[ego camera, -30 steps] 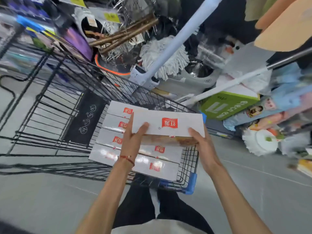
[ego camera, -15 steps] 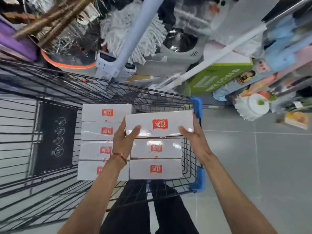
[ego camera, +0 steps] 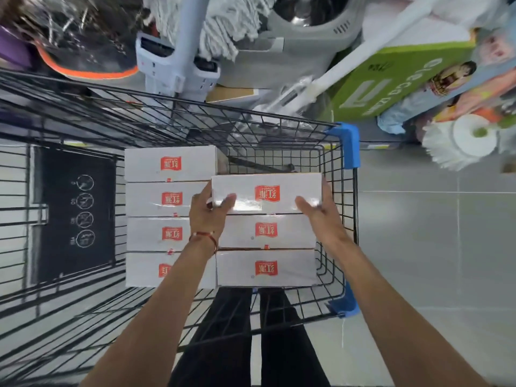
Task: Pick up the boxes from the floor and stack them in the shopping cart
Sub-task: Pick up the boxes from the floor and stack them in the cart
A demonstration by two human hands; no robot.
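A white box with a red label [ego camera: 266, 193] sits low in the black wire shopping cart [ego camera: 352, 219], in the right column beyond two other boxes [ego camera: 266, 231]. My left hand [ego camera: 208, 210] grips its left end, thumb on top. My right hand [ego camera: 318, 212] holds its right end, thumb on the top face. A left column of several identical boxes [ego camera: 170, 199] lies beside it; my left forearm hides part of the nearest one.
A black panel with round icons [ego camera: 75, 213] lines the cart's left part. Blue corner guards [ego camera: 347, 146] mark its right side. Mops [ego camera: 460, 143], a grey bucket [ego camera: 310, 32] and a green carton [ego camera: 391, 82] crowd the floor beyond. Grey tiled floor [ego camera: 432, 261] lies right.
Both hands have lowered the box down into the cart's right column, level with the other boxes. My view has tipped further down over the cart.
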